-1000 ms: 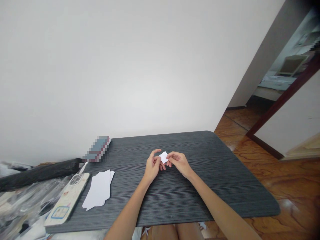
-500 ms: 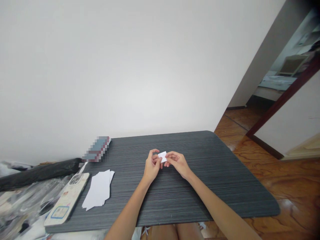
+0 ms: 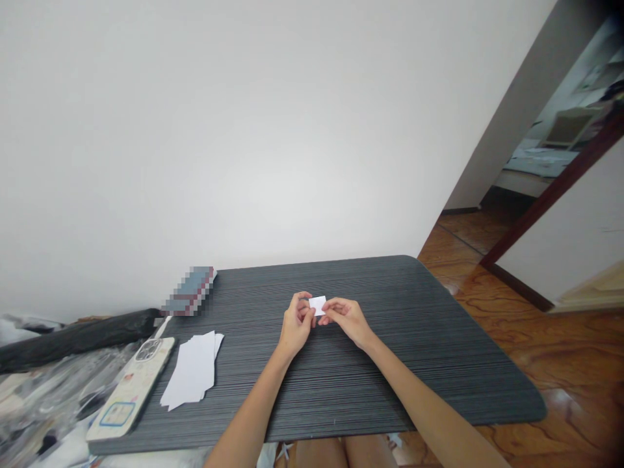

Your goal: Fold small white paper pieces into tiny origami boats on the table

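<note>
Both hands work just above the middle of the dark ribbed surface [image 3: 390, 364]. The left hand [image 3: 296, 324] and right hand [image 3: 347, 318] meet over a small white slip [image 3: 318, 304], held between them a little clear of the surface. The left fingers are closed on its nine o'clock edge with the thumb arched over the top. The right fingers are pinched shut on its three o'clock edge. The slip is roughly rectangular and appears folded, though at this size its layers cannot be told apart.

Handling judgement: the slip is paper, so very light, thin and limp. It will crease at once under pressure, tear if the two hands pull apart, and lift in any draught. It is not slippery. It is best held as it is now, by fingertip pinches at opposite edges (pads flat, clear of the middle).

About the hands:
- A loose stack of white sheets [image 3: 192, 369] lies flat on the surface at eight o'clock, well apart from them.
- A phone [image 3: 131, 388] in a pale patterned case lies camera side up just beside the stack, at the surface's edge.
- A pixelated box-like object [image 3: 190, 290] sits at the surface's far corner, at ten o'clock.
- A black roll [image 3: 73, 338] and clear plastic wrapping [image 3: 49, 390] lie off the surface beyond the phone.
- A doorway [image 3: 560, 143] onto wooden flooring opens at two o'clock.
</note>
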A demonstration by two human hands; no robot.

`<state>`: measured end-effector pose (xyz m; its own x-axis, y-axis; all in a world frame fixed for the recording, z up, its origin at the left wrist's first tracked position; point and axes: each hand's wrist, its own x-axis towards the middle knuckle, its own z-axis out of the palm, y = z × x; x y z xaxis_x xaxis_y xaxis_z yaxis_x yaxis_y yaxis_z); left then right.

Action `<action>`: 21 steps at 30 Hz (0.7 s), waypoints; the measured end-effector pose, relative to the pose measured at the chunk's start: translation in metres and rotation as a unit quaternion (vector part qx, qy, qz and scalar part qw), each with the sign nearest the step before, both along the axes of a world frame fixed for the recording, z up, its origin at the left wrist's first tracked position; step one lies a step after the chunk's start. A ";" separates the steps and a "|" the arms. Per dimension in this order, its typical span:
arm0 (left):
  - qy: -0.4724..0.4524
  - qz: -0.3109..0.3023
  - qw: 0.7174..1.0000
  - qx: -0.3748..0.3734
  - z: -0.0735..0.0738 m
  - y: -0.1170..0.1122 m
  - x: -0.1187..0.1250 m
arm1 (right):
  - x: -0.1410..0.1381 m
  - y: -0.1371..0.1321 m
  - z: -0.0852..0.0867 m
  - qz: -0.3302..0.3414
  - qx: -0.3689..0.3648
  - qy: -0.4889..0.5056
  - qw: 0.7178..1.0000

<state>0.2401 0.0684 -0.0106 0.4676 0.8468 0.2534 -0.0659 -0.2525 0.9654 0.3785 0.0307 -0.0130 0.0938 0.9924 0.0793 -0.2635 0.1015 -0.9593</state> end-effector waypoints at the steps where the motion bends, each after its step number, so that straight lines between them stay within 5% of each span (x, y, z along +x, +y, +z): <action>1: 0.000 -0.001 1.000 0.001 0.000 0.000 0.000 | 0.000 0.000 0.000 0.005 -0.005 0.000 1.000; 21: 0.051 0.009 0.990 0.132 0.004 0.005 -0.004 | 0.006 0.000 0.000 0.011 0.026 -0.023 0.999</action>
<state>0.2359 0.0739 -0.0070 0.4870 0.7662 0.4192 0.0348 -0.4966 0.8673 0.3841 0.0310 -0.0129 0.0681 0.9886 0.1343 -0.2227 0.1463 -0.9638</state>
